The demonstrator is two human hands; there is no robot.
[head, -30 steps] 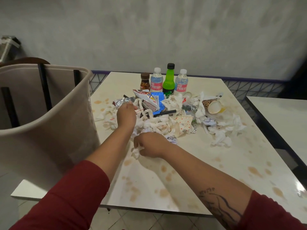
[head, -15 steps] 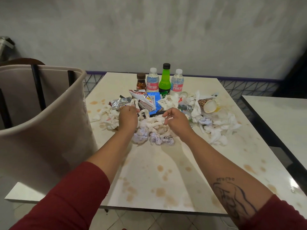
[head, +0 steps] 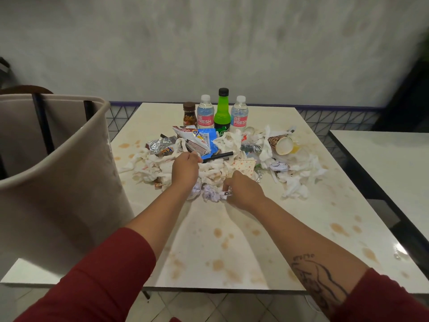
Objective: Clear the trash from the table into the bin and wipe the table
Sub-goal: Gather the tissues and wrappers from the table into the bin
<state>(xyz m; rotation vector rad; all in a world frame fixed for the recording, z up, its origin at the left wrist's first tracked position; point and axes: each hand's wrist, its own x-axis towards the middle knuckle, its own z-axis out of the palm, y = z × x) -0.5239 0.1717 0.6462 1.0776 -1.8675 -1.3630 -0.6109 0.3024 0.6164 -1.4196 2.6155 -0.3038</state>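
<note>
The tall beige plastic bin stands at your left, against the table edge and well apart from the mess, so every handful has to cross open space and loose pieces may drop to the floor on the way. The cream glossy table is spotted with brown spills, so damp paper may smear them wider if you drag it instead of lifting it. The trash lies mid-table: a heap of crumpled white tissues with wrappers on top. Just behind it stand a green plastic bottle and two clear water bottles with pink labels; a sweep toward the far side could topple them. A leopard-print paper cup lies on its side at the right with yellow beside its mouth, and it may leak if you tip it. Your left hand has its fingers curled down round a bunch of tissues, and the fingertips are hidden. Your right hand pinches a small crumpled printed paper scrap; so light a hold could slip.
</note>
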